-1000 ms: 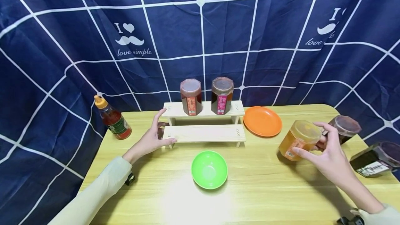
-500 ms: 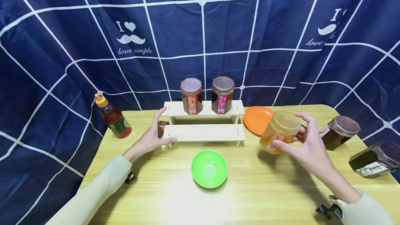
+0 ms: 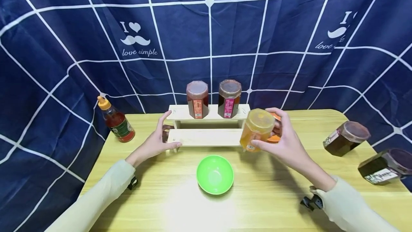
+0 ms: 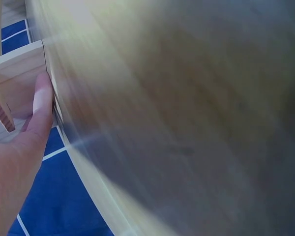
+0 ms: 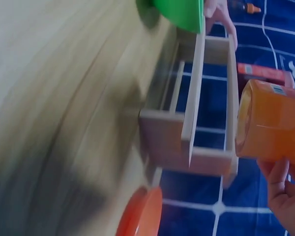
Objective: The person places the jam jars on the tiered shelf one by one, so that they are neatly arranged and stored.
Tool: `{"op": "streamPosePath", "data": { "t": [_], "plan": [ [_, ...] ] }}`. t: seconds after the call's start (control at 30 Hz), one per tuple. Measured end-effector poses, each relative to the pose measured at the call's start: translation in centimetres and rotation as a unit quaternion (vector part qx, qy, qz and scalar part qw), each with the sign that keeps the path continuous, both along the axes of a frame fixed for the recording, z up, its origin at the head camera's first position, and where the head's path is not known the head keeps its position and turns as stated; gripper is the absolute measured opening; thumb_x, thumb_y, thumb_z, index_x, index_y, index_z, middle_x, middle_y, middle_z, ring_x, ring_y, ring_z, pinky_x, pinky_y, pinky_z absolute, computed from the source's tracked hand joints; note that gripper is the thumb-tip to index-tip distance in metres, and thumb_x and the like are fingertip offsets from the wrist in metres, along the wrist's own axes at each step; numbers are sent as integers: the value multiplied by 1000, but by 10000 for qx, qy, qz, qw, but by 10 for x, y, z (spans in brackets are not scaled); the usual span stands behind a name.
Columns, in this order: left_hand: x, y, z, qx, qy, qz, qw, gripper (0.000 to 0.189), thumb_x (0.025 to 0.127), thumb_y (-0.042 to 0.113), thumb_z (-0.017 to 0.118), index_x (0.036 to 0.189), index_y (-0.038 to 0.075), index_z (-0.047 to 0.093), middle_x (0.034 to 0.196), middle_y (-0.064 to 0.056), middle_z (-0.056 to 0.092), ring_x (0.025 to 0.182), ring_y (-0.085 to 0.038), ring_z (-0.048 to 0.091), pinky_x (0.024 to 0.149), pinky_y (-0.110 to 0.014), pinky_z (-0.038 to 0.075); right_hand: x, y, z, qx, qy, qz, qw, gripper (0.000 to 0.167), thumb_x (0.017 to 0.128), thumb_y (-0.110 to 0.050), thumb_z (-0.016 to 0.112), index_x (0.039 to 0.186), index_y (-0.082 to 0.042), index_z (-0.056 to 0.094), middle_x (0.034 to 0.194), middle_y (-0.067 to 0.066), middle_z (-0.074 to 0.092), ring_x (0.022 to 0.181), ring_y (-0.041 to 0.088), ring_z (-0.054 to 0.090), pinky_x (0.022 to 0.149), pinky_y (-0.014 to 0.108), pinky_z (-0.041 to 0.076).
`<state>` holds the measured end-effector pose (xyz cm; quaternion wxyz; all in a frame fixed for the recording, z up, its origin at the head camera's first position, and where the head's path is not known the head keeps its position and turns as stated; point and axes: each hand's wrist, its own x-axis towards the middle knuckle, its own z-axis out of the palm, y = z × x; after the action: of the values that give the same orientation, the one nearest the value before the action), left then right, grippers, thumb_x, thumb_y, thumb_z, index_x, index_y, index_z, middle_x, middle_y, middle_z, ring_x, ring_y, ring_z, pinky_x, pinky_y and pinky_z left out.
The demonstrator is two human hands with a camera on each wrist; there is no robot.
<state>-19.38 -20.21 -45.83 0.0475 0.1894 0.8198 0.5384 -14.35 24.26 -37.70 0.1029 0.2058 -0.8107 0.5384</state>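
My right hand point(image 3: 284, 142) grips a jar of amber honey point(image 3: 256, 128) with a yellowish lid, slightly tilted, overlapping the right end of the lower step in the head view. In the right wrist view the honey jar point(image 5: 273, 120) is beside the two-step wooden rack point(image 3: 206, 137). My left hand point(image 3: 157, 137) holds the rack's left end, thumb at the lower step and a finger at the upper one. On the upper step stand a dark red jar point(image 3: 197, 99) and a dark brown jar point(image 3: 229, 99). In the left wrist view, a finger lies along the rack's side panel point(image 4: 22, 78).
A green bowl point(image 3: 215, 174) sits in front of the rack. Behind my right hand an orange plate point(image 3: 274, 138) is partly hidden. Two dark jars, one nearer the back point(image 3: 346, 138), stand at the right. A sauce bottle point(image 3: 119, 122) is at the left, and a blue curtain point(image 3: 180, 38) hangs behind.
My right hand has carried the honey jar leftward from the table's right side, past the orange plate, to the rack's right end. My left hand stays on the rack.
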Motion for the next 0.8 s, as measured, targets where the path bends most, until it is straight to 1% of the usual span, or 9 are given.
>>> {"op": "streamPosePath", "data": {
  "t": [0.07,0.13,0.23,0.4,0.47,0.6,0.7,0.8],
  "plan": [
    [-1,0,0,17,-5,-29,10000,121,92,12,91,174,36,5,143,-29,58,121,-41,64,94,-52,52,-5,-11,0,-99,-38,186,9998,102,80,7,95,160,-15,34,130,10,71,111,21,72,88,28,59],
    [-1,-1,0,29,-50,-35,10000,121,92,11,91,174,37,5,143,-29,58,121,-40,64,93,-50,52,-9,-23,-1,-159,-52,330,9993,101,81,4,95,159,-16,35,133,10,70,113,22,71,91,29,58],
    [-1,-2,0,86,-152,-35,9998,121,92,11,91,174,39,6,143,-28,57,121,-39,62,89,-47,52,-15,-40,-2,-182,-37,485,9987,100,82,0,96,159,-17,35,134,7,71,114,23,71,93,29,56],
    [-1,-3,2,110,-243,-37,9996,121,91,11,91,173,41,7,143,-27,57,122,-40,59,85,-44,51,-26,-67,-3,-122,67,659,9977,99,82,-6,98,158,-20,36,132,4,74,109,22,72,90,30,56],
    [-2,-3,2,110,-248,-50,9996,121,92,11,91,173,40,7,143,-27,57,124,-40,59,86,-44,52,-30,-77,-4,-122,115,738,9971,99,82,-8,98,158,-20,37,131,4,74,107,21,72,88,31,56],
    [-2,-5,3,195,-361,-142,9991,123,91,8,91,173,41,6,145,-27,56,127,-40,61,92,-46,54,-36,-99,-6,-204,187,985,9948,98,81,-8,99,158,-18,38,132,4,72,110,22,71,90,33,56],
    [-1,-6,4,285,-476,-246,9982,126,90,4,91,173,42,5,145,-27,56,126,-39,62,94,-47,54,-39,-113,-8,-188,134,1132,9933,98,82,-9,99,158,-19,38,132,2,72,110,22,70,91,35,56],
    [-1,-7,6,314,-516,-339,9976,128,89,1,92,173,41,3,143,-27,56,124,-37,64,94,-46,54,-41,-125,-12,-111,33,1133,9935,98,82,-9,99,157,-21,38,131,2,74,109,20,69,90,37,55]
  ]
}}
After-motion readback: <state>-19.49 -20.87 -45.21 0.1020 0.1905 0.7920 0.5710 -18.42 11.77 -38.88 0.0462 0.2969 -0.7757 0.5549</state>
